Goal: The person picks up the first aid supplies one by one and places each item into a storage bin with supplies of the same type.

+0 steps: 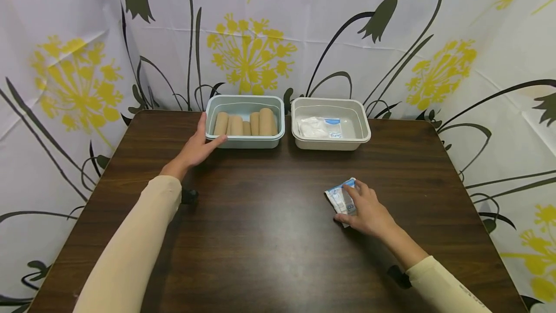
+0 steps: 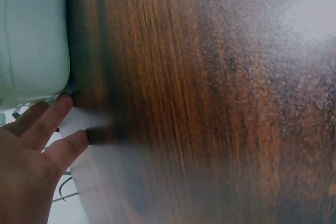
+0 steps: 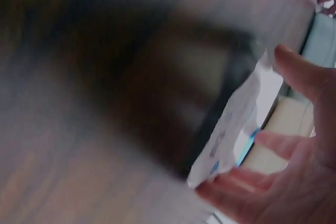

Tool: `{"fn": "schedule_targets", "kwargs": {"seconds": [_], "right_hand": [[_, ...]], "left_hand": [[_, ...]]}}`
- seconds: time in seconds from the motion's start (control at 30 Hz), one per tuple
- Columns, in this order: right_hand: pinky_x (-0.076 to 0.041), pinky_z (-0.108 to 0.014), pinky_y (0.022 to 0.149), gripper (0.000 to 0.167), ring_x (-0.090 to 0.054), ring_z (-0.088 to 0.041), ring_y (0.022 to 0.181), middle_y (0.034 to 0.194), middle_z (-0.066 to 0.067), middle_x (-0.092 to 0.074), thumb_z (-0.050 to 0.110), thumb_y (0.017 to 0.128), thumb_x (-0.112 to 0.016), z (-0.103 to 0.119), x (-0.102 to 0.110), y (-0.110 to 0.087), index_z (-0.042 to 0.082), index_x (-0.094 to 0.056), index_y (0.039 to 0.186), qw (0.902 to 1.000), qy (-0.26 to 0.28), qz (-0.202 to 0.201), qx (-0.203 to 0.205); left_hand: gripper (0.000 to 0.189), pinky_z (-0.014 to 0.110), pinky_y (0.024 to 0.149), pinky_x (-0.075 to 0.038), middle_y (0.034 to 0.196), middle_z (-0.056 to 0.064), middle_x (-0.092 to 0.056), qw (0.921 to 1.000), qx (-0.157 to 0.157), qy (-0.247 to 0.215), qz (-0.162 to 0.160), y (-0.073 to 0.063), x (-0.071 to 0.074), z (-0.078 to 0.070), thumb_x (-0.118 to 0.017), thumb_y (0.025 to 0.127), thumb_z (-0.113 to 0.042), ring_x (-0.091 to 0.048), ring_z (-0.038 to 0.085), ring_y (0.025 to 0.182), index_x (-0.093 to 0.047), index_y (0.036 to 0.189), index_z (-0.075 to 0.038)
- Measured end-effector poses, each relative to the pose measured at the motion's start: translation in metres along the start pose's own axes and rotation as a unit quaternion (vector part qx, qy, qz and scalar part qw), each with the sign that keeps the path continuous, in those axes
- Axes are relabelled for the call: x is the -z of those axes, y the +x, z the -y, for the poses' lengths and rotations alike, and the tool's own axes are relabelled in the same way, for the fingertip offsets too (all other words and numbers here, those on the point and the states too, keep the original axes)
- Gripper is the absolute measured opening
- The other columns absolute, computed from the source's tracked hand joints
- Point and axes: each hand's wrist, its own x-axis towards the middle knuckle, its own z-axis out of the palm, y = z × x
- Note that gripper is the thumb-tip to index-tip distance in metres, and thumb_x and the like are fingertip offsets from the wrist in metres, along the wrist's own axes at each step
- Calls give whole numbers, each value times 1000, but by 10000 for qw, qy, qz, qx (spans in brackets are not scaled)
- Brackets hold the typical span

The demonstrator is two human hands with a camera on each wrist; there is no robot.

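My left hand (image 1: pixel 194 149) rests at the left side of a pale blue bin (image 1: pixel 245 143), its thumb stretched along the bin's front and its fingers fairly straight. Several tan rolls (image 1: pixel 267 122) stand or lean inside that bin. In the left wrist view the fingers (image 2: pixel 50 121) sit by the bin's lower corner. Further right, my right hand (image 1: pixel 368 210) grips a flat white packet with blue print (image 1: pixel 340 198) by its edges, thumb on one side and fingers on the other. In the right wrist view the packet (image 3: pixel 231 124) is tilted and appears raised off the table; the surface below is blurred.
A cream bin (image 1: pixel 332 144) stands right of the blue one, holding a similar white and blue packet (image 1: pixel 321 128). Both bins stand at the back edge of the dark wooden table (image 1: pixel 269 226). A flower-print curtain (image 1: pixel 321 28) hangs behind and around the table.
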Motion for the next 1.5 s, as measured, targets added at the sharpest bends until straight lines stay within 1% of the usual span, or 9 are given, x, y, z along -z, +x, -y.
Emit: {"fn": "schedule_targets", "kwargs": {"seconds": [0.17,0.33,0.6,0.77,1.07,1.33,1.5], "right_hand": [[-47,-62,83,83,-36,-48,128,149,-32,-28,44,80,-78,7,-6,-5,8,-44,147,9992,-166,44,-371],[-48,-62,78,79,-39,-48,124,146,-33,-31,44,81,-78,8,-6,-6,11,-47,146,9984,-372,22,-436],[-50,-59,73,69,-42,-46,120,143,-30,-38,37,81,-79,8,-6,-9,14,-54,141,9988,-456,-156,-124],[-50,-56,71,64,-43,-43,117,141,-28,-42,34,81,-79,8,-6,-11,15,-58,138,9985,-491,-222,25],[-51,-55,71,59,-42,-40,122,145,-22,-42,31,83,-77,17,-5,-18,20,-58,138,9985,-507,151,145],[-50,-56,75,59,-45,-34,125,146,-13,-45,33,81,-79,40,-6,-31,26,-60,136,9973,-361,536,356],[-50,-54,75,59,-47,-30,125,145,-10,-46,34,79,-80,54,0,-34,29,-61,135,9959,-383,579,579]], "left_hand": [[103,63,110,-16,161,24,-4,10000,16,-18,-21,-1,0,1,-53,94,-59,-17,47,143,25,153,-25],[103,63,110,-16,161,23,-4,10000,-6,-30,-3,-1,0,1,-53,95,-58,-17,46,143,25,153,-25],[102,63,110,-17,161,22,-3,10000,-68,-40,-20,0,0,0,-53,95,-57,-18,46,143,25,153,-26],[102,63,110,-16,162,21,-3,9999,-94,-58,-27,0,0,-1,-53,95,-57,-17,45,143,25,153,-25],[102,63,111,-16,162,21,-2,10000,-73,-57,-13,-1,0,0,-53,95,-56,-17,46,143,25,153,-26],[102,63,110,-17,161,23,-4,10000,-41,-42,6,-1,-1,1,-53,95,-57,-18,46,143,25,153,-25],[103,63,110,-17,161,23,-4,10000,-24,-31,1,-1,0,0,-53,95,-58,-18,47,143,25,153,-26]]}}
